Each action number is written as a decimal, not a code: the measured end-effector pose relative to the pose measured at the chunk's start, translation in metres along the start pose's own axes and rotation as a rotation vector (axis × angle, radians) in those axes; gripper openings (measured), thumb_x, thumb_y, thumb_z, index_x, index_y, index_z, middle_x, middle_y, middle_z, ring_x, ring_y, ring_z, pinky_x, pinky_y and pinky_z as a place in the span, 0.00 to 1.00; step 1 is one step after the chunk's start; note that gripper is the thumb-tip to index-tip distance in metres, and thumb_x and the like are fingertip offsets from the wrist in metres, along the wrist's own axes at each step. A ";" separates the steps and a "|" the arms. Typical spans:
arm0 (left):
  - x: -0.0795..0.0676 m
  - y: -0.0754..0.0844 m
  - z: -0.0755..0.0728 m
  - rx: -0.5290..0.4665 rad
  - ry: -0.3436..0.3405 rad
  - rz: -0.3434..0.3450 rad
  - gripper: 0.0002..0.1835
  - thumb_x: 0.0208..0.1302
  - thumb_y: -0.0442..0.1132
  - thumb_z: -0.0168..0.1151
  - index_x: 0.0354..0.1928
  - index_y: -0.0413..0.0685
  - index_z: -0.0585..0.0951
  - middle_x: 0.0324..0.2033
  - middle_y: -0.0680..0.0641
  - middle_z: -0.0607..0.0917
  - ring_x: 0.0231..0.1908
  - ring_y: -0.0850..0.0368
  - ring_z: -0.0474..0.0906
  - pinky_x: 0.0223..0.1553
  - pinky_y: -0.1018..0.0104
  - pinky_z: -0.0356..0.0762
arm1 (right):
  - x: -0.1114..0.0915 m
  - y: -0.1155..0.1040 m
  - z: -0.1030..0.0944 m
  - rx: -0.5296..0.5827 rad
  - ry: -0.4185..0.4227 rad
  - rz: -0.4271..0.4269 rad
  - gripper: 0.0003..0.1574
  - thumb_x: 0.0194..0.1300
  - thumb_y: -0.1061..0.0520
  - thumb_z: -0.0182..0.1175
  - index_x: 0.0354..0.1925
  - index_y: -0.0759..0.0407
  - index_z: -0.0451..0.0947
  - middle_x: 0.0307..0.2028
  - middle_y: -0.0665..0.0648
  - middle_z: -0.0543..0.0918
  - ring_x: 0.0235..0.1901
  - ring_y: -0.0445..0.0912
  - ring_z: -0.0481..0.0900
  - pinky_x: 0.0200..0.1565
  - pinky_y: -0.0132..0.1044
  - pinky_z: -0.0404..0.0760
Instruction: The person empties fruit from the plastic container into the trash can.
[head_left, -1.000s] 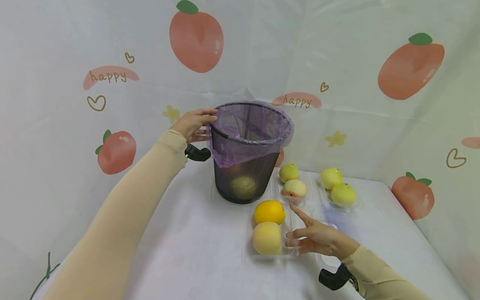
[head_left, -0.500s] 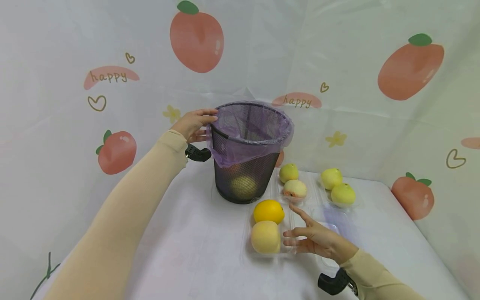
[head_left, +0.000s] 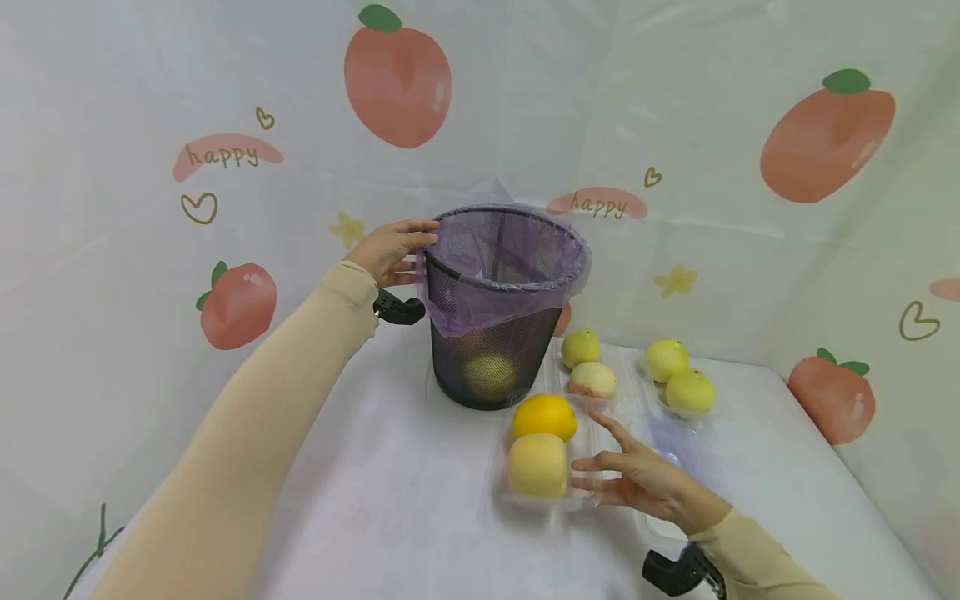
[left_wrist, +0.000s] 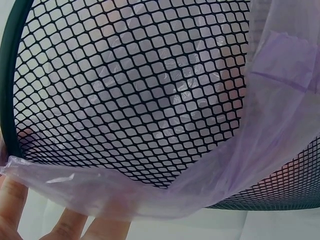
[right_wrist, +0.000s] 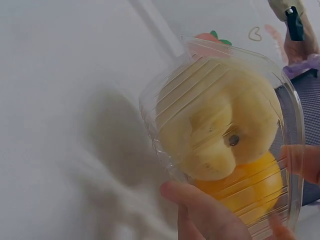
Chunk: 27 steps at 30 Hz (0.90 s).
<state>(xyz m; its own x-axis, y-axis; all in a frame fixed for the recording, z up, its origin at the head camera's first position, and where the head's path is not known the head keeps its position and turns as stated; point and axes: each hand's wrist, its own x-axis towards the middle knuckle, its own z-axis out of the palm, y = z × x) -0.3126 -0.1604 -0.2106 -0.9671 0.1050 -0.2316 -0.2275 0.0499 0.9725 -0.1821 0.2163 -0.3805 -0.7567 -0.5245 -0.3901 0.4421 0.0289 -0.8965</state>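
Observation:
A black mesh wastebasket (head_left: pixel 546 333) lined with a purple plastic bag (head_left: pixel 480 315) stands at mid-table. My left hand (head_left: pixel 386 250) grips its left rim; the left wrist view shows fingers (left_wrist: pixel 62 227) along the liner's folded edge. Through the mesh a round yellowish fruit (head_left: pixel 489 375) shows at the bottom. In front, my right hand (head_left: pixel 648 487) holds a clear plastic box (right_wrist: pixel 150 117) by its right side, thumb and fingers around it in the right wrist view. Inside the box lie an orange-yellow lemon (head_left: pixel 545 417) and a pale yellow round fruit (head_left: pixel 537 465). The box's shadow falls on the table below.
Behind the held box stands a clear tray with a green-yellow fruit (head_left: pixel 581 348) and a pale, red-marked fruit (head_left: pixel 593 381). Farther right another tray holds two yellow-green fruits (head_left: pixel 690 392). A printed fruit-pattern cloth (head_left: pixel 480 100) hangs behind the white table (head_left: pixel 390 500).
The front of the held box has risen slightly, with its two fruits shifting up in the head view. My left hand stays on the wastebasket rim.

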 end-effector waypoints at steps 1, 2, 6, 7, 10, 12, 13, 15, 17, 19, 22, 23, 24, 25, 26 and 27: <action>0.000 0.000 0.000 0.001 0.000 0.000 0.26 0.72 0.41 0.54 0.71 0.58 0.67 0.71 0.47 0.62 0.67 0.45 0.64 0.65 0.53 0.69 | -0.001 -0.001 -0.001 0.003 -0.006 -0.006 0.56 0.70 0.62 0.50 0.76 0.44 0.22 0.52 0.67 0.73 0.49 0.53 0.82 0.42 0.41 0.86; 0.001 -0.001 0.000 0.000 0.001 0.001 0.26 0.72 0.41 0.54 0.71 0.58 0.67 0.71 0.47 0.62 0.67 0.45 0.64 0.65 0.54 0.69 | -0.002 -0.001 -0.002 0.004 -0.012 -0.012 0.56 0.70 0.62 0.50 0.76 0.44 0.22 0.53 0.67 0.73 0.50 0.53 0.82 0.43 0.42 0.85; 0.001 -0.001 0.000 0.002 0.005 0.002 0.26 0.72 0.41 0.55 0.71 0.59 0.67 0.71 0.48 0.62 0.67 0.45 0.64 0.65 0.54 0.69 | -0.007 -0.005 -0.006 0.015 -0.031 -0.031 0.55 0.71 0.61 0.49 0.76 0.41 0.21 0.54 0.67 0.72 0.50 0.52 0.82 0.46 0.43 0.85; 0.001 -0.001 0.000 0.004 0.006 0.002 0.26 0.72 0.41 0.55 0.71 0.59 0.67 0.71 0.48 0.62 0.67 0.45 0.64 0.65 0.54 0.69 | -0.009 -0.007 -0.007 0.016 -0.033 -0.036 0.55 0.72 0.61 0.49 0.76 0.40 0.21 0.55 0.66 0.72 0.50 0.51 0.82 0.47 0.43 0.84; -0.001 0.000 0.001 0.004 0.005 0.001 0.26 0.72 0.41 0.55 0.71 0.59 0.67 0.71 0.48 0.62 0.68 0.45 0.64 0.65 0.54 0.68 | -0.014 -0.012 -0.008 0.035 -0.047 -0.051 0.54 0.72 0.62 0.48 0.76 0.37 0.22 0.54 0.65 0.71 0.51 0.52 0.82 0.49 0.43 0.83; -0.001 0.000 0.001 0.002 0.003 -0.002 0.26 0.72 0.41 0.54 0.71 0.58 0.66 0.72 0.48 0.61 0.68 0.45 0.63 0.66 0.54 0.68 | -0.018 -0.016 -0.009 0.049 -0.057 -0.057 0.54 0.72 0.62 0.48 0.75 0.36 0.22 0.54 0.65 0.70 0.52 0.52 0.81 0.50 0.43 0.83; -0.001 0.000 0.001 0.002 0.002 -0.003 0.26 0.72 0.41 0.54 0.71 0.58 0.66 0.72 0.48 0.61 0.69 0.45 0.62 0.66 0.53 0.67 | -0.020 -0.018 -0.009 0.054 -0.057 -0.057 0.55 0.72 0.62 0.47 0.75 0.35 0.22 0.54 0.64 0.70 0.52 0.52 0.81 0.51 0.43 0.83; -0.001 0.000 0.001 0.000 0.001 -0.005 0.26 0.72 0.41 0.54 0.71 0.58 0.66 0.72 0.48 0.60 0.69 0.45 0.62 0.66 0.53 0.67 | -0.024 -0.022 -0.010 0.064 -0.056 -0.058 0.55 0.72 0.63 0.47 0.75 0.34 0.22 0.55 0.64 0.69 0.53 0.53 0.80 0.51 0.43 0.83; 0.000 0.000 0.001 -0.003 0.002 -0.008 0.26 0.72 0.41 0.55 0.71 0.58 0.67 0.72 0.48 0.61 0.69 0.45 0.62 0.66 0.53 0.67 | -0.028 -0.026 -0.012 0.068 -0.050 -0.064 0.55 0.72 0.63 0.47 0.75 0.33 0.22 0.55 0.63 0.68 0.53 0.53 0.81 0.52 0.43 0.82; -0.001 0.000 0.001 -0.004 0.003 -0.008 0.26 0.72 0.41 0.55 0.71 0.58 0.67 0.72 0.48 0.61 0.69 0.45 0.62 0.66 0.54 0.68 | -0.032 -0.029 -0.014 0.067 -0.051 -0.075 0.54 0.73 0.63 0.47 0.75 0.32 0.22 0.55 0.63 0.67 0.53 0.53 0.81 0.53 0.43 0.81; -0.002 0.001 0.002 -0.005 0.003 -0.007 0.26 0.72 0.41 0.54 0.71 0.58 0.67 0.72 0.48 0.61 0.69 0.45 0.63 0.66 0.54 0.68 | -0.037 -0.032 -0.018 0.065 -0.057 -0.097 0.53 0.74 0.63 0.45 0.75 0.30 0.23 0.54 0.63 0.66 0.53 0.53 0.80 0.54 0.45 0.80; -0.003 0.001 0.002 -0.004 0.002 -0.006 0.26 0.72 0.41 0.54 0.71 0.58 0.67 0.72 0.48 0.61 0.69 0.45 0.63 0.66 0.54 0.68 | -0.039 -0.033 -0.020 0.060 -0.052 -0.102 0.52 0.74 0.62 0.45 0.75 0.29 0.24 0.55 0.63 0.66 0.53 0.53 0.81 0.55 0.46 0.80; -0.003 0.001 0.002 -0.003 0.001 -0.005 0.26 0.73 0.40 0.54 0.71 0.58 0.66 0.72 0.48 0.61 0.69 0.45 0.63 0.66 0.53 0.68 | -0.040 -0.034 -0.022 0.050 -0.047 -0.107 0.51 0.75 0.62 0.44 0.74 0.28 0.24 0.55 0.64 0.64 0.53 0.52 0.80 0.55 0.46 0.79; -0.003 0.001 0.002 -0.002 0.000 -0.004 0.26 0.73 0.40 0.54 0.71 0.58 0.66 0.72 0.48 0.61 0.69 0.45 0.63 0.66 0.53 0.67 | -0.041 -0.035 -0.023 0.044 -0.038 -0.112 0.51 0.75 0.61 0.44 0.74 0.27 0.25 0.57 0.66 0.62 0.53 0.52 0.80 0.55 0.46 0.79; -0.003 0.001 0.002 -0.002 -0.001 -0.003 0.26 0.73 0.40 0.54 0.71 0.58 0.66 0.72 0.48 0.61 0.69 0.45 0.63 0.66 0.53 0.67 | -0.042 -0.036 -0.025 0.037 -0.032 -0.116 0.50 0.75 0.61 0.43 0.74 0.26 0.25 0.60 0.69 0.58 0.53 0.52 0.80 0.55 0.46 0.79; -0.003 0.001 0.002 -0.001 -0.001 -0.002 0.26 0.73 0.40 0.54 0.71 0.58 0.66 0.72 0.48 0.61 0.69 0.45 0.63 0.66 0.53 0.67 | -0.043 -0.036 -0.026 0.035 -0.026 -0.121 0.50 0.75 0.61 0.43 0.74 0.26 0.25 0.63 0.72 0.53 0.53 0.51 0.80 0.56 0.46 0.79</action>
<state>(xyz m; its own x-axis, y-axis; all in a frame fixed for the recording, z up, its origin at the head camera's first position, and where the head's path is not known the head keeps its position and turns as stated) -0.3094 -0.1585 -0.2087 -0.9665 0.1062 -0.2337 -0.2296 0.0494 0.9720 -0.1782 0.2601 -0.3368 -0.7931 -0.5444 -0.2732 0.3648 -0.0653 -0.9288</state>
